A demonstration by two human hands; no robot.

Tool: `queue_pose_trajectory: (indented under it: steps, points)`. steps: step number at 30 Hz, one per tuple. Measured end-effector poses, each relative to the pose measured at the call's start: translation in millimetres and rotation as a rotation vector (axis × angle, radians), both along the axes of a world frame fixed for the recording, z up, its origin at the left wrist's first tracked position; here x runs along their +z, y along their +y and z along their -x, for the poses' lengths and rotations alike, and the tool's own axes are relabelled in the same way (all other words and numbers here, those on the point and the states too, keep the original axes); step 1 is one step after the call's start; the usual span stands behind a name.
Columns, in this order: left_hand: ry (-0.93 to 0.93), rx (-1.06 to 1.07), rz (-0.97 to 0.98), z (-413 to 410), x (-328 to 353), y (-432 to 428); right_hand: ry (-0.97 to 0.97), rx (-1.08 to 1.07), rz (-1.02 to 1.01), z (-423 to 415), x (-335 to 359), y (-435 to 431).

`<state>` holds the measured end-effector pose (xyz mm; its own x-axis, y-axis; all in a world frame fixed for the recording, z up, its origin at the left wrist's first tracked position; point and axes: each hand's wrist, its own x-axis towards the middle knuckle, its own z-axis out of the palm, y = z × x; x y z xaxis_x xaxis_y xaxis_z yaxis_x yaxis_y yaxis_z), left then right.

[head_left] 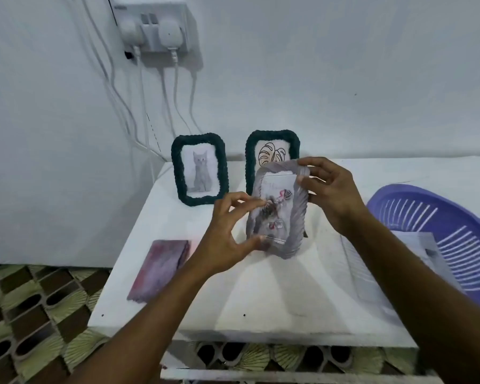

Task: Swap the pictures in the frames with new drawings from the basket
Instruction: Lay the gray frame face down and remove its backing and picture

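cat frame [199,169] dark green | leaf frame [272,152] dark green | held frame [281,217] grey | basket [416,195] purple | table [261,295] white

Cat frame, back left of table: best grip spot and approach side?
Probably pinch the cat frame by its top border, coming from above: it stands upright near the wall, top edge free, thick braided rim gives purchase. The left hand and right hand hold the grey frame.
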<state>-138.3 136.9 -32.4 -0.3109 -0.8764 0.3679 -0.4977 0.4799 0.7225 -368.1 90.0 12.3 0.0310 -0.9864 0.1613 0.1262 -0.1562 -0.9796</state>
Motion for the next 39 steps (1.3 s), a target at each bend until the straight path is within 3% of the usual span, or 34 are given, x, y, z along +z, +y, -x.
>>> queue_pose_trajectory:
  steps: [4,10,14,20,24,27,32,39]
  points:
    - [-0.166,-0.166,-0.004,7,0,14,0.033,-0.023,-0.056,-17,3,5]
    - [-0.354,-0.13,0.05,12,-1,22,0.09,0.027,-0.072,-31,15,14]
    - [-0.131,-0.092,-0.061,5,-4,25,0.127,0.085,-0.035,-28,15,18]
    - [0.361,-0.056,-0.351,-9,-15,37,0.671,-0.055,0.044,-4,-33,25]
    - [0.496,-0.066,-0.453,-15,-29,41,0.571,0.099,-0.081,1,-59,46]
    - [0.389,-0.067,-0.476,-18,-43,44,0.715,0.034,0.014,1,-79,59]
    - [-0.153,-0.036,-0.325,-29,-69,57,0.813,0.011,0.032,1,-104,91]
    - [-0.286,-0.036,-0.245,-34,-84,79,1.002,-0.051,0.119,3,-125,122]
